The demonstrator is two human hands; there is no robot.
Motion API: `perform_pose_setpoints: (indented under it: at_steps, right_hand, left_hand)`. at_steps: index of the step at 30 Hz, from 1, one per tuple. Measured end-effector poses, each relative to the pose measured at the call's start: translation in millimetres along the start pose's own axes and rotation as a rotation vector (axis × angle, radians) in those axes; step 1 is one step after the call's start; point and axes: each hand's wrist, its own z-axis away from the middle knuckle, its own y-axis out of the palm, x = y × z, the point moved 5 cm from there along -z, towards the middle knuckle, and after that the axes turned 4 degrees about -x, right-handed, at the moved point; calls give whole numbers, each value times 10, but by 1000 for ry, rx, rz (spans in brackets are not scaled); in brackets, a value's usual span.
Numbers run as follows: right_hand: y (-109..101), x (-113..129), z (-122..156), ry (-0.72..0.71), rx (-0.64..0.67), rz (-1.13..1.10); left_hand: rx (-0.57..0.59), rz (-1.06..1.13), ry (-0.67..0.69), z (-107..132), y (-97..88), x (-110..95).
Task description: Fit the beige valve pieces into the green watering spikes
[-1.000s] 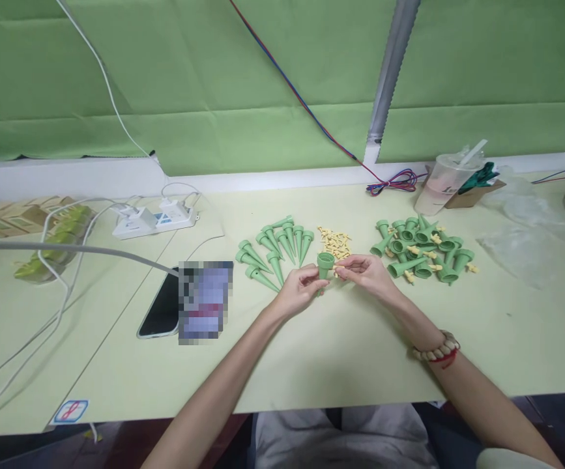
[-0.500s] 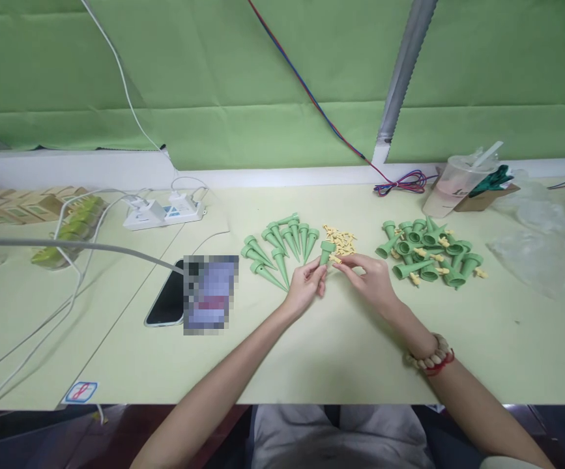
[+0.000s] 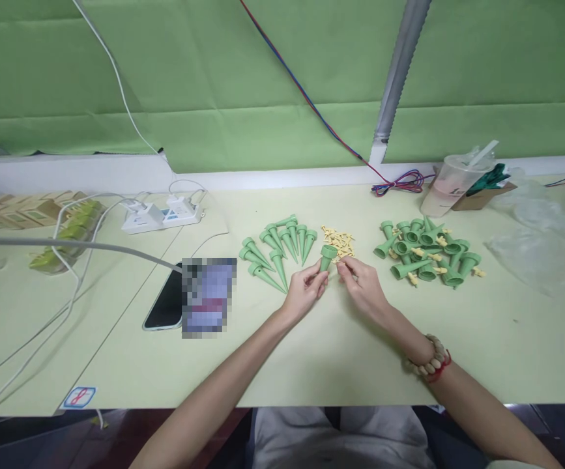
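Observation:
My left hand [image 3: 305, 291] grips a green plastic cone [image 3: 326, 256] with its wide mouth tilted up and away. My right hand [image 3: 362, 283] is just right of it, fingers pinched at the near edge of a small heap of yellow pegs [image 3: 338, 240]; what it pinches is too small to make out. A fan of plain green cones [image 3: 278, 247] lies left of the hands. On the right lies a pile of green cones with yellow pegs fitted [image 3: 426, 251].
A phone [image 3: 169, 303] lies left of the hands, with a grey cable running to it. A white power strip [image 3: 161, 213] and small boxes [image 3: 28, 208] sit far left. A plastic cup [image 3: 446, 185], coloured wires [image 3: 399, 182] and clear bags [image 3: 531, 244] are at the right.
The left hand tilted the cone from mouth-toward-me to leaning away. The right hand drew its fingers from the cone's side to the pegs' edge. The view shifted slightly.

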Motion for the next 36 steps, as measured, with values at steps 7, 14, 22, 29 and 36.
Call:
perform_pose_setpoints:
  at_steps: [7,14,22,29,36]
  right_hand:
    - [211,-48,5,469,258,-787]
    - [-19,-45,-24,135,87,22]
    - [-39,-44,-59,-161,171,422]
    - [-2,-101,-77,-298,201,485]
    - [-27,-102,-64,-222,148,349]
  left_hand:
    - [-53,-112,109,-5,-41,-92]
    - [-22,56,-34,14,35,-121]
    - [-25,98,-70,-15,-43,-8]
    - [-5,192,-126,-36,-30,119]
    - [148,124,-112,15,54,37]
